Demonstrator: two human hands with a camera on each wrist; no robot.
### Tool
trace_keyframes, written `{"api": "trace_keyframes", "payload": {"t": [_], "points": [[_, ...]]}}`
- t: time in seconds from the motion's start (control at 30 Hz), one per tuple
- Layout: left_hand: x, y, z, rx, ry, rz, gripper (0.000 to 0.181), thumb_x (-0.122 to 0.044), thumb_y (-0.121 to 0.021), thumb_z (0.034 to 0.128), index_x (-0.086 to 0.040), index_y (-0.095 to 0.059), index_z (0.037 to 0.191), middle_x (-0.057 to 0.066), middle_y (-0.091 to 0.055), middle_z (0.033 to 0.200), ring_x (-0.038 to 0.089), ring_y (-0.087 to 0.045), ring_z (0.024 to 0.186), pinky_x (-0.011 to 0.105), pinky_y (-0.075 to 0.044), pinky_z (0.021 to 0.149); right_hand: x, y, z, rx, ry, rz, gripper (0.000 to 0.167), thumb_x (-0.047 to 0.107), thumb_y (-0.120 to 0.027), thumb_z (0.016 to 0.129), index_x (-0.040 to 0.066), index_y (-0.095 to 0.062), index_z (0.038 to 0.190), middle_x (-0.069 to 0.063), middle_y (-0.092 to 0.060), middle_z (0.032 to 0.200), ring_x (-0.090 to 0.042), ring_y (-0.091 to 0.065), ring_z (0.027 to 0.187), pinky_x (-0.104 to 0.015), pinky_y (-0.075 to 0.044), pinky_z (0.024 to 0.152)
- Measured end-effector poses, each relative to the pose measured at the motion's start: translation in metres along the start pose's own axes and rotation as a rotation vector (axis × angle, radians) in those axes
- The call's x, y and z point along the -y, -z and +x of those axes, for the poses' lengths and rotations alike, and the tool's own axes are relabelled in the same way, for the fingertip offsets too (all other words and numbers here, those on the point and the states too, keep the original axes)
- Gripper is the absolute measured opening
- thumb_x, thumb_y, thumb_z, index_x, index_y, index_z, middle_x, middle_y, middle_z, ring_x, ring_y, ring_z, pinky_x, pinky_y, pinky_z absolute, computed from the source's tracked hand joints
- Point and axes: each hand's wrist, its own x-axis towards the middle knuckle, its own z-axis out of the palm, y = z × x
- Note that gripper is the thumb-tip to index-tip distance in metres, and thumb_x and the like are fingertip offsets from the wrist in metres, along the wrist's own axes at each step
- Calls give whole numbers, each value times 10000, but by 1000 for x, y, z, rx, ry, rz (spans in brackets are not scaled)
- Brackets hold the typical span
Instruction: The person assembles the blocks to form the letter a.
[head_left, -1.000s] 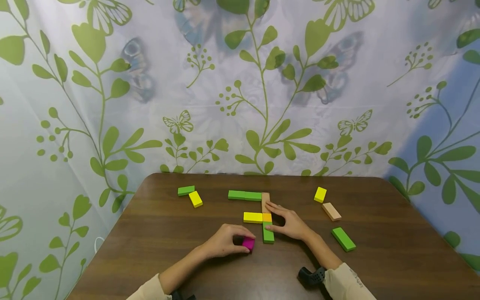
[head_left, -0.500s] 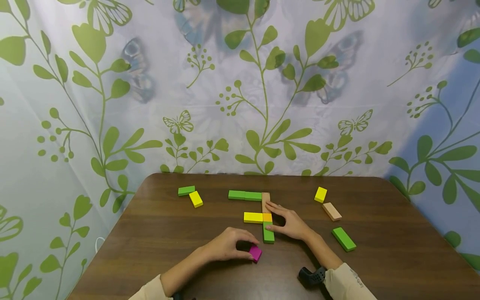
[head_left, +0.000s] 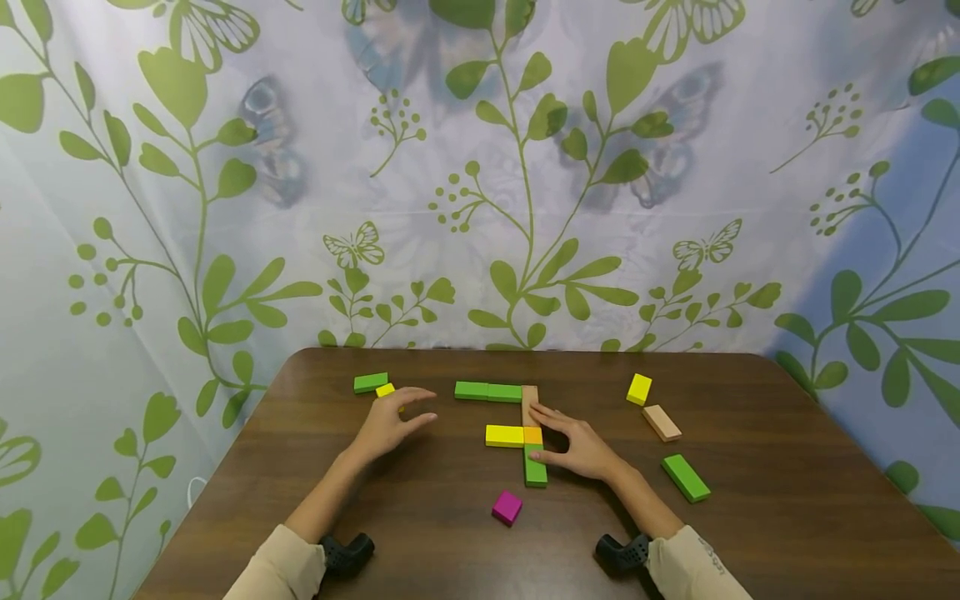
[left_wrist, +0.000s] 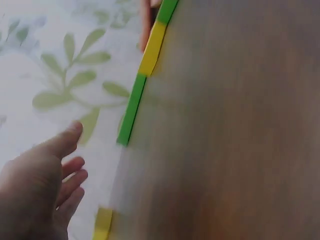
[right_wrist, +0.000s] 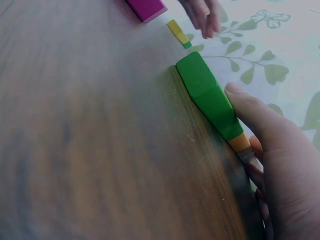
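My left hand (head_left: 387,425) is raised over the left of the table, fingers apart and holding nothing, partly covering a yellow block (head_left: 385,390). Beside that lies a green block (head_left: 371,382). My right hand (head_left: 581,446) rests along the joined blocks: its thumb touches the near green block (head_left: 536,468), its fingers reach the natural wood block (head_left: 530,397). An orange block (head_left: 532,435) sits between those two. A yellow block (head_left: 505,436) and a row of two green blocks (head_left: 487,392) extend leftward. Alone near the front lies a magenta block (head_left: 507,507).
On the right of the brown table (head_left: 450,542) lie a loose yellow block (head_left: 639,389), a natural wood block (head_left: 662,423) and a green block (head_left: 686,478). A leaf-patterned curtain (head_left: 465,250) hangs behind the table's far edge.
My left hand has let go of the magenta block and moved away to the far left, towards the yellow block. The magenta block stays near the front. My right hand has not moved.
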Motion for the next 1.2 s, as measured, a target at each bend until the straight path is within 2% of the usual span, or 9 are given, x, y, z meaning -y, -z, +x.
{"api": "trace_keyframes", "payload": {"t": [0.2,0.4,0.67,0.77,1.07,1.2], "points": [[32,15,-9,-70,111,86,393,-228,-755,777,-39,-666,1109,99,-629,1123,289,-582,1024,452,-488,808,0,-1,0,-5,1,1,748,512,-655,801,179,-397,1419,21,-331,1465,-375,-308,1302,-605,-288,980],[44,21,-13,-63,178,129,452,-212,-772,758,-26,-641,1148,179,-578,1191,363,-522,1105,514,-429,890,0,0,-1,-10,13,0,748,503,-661,800,169,-400,1417,5,-340,1460,-371,-314,1299,-600,-295,977],[49,24,-15,-54,241,116,480,-189,-780,748,7,-628,1158,227,-529,1243,403,-487,1133,539,-406,913,1,0,0,-9,26,10,748,493,-665,801,149,-406,1412,-22,-348,1456,-379,-315,1295,-607,-297,971],[50,25,-17,-45,254,138,478,-198,-775,754,7,-628,1159,217,-531,1243,398,-492,1131,529,-411,912,1,0,0,-7,27,15,744,489,-666,801,147,-409,1410,-25,-349,1455,-387,-314,1293,-612,-294,970],[46,22,-19,-15,220,195,453,-225,-763,771,23,-643,1130,185,-553,1214,365,-526,1096,491,-440,891,2,1,0,-5,21,11,750,500,-661,801,156,-402,1415,-22,-344,1458,-386,-309,1297,-613,-293,970],[38,18,-20,-8,207,205,421,-222,-770,763,1,-663,1104,178,-561,1172,351,-541,1061,474,-457,873,2,0,0,-3,13,10,752,509,-658,799,163,-401,1416,-9,-341,1460,-378,-310,1299,-607,-292,975]]}}
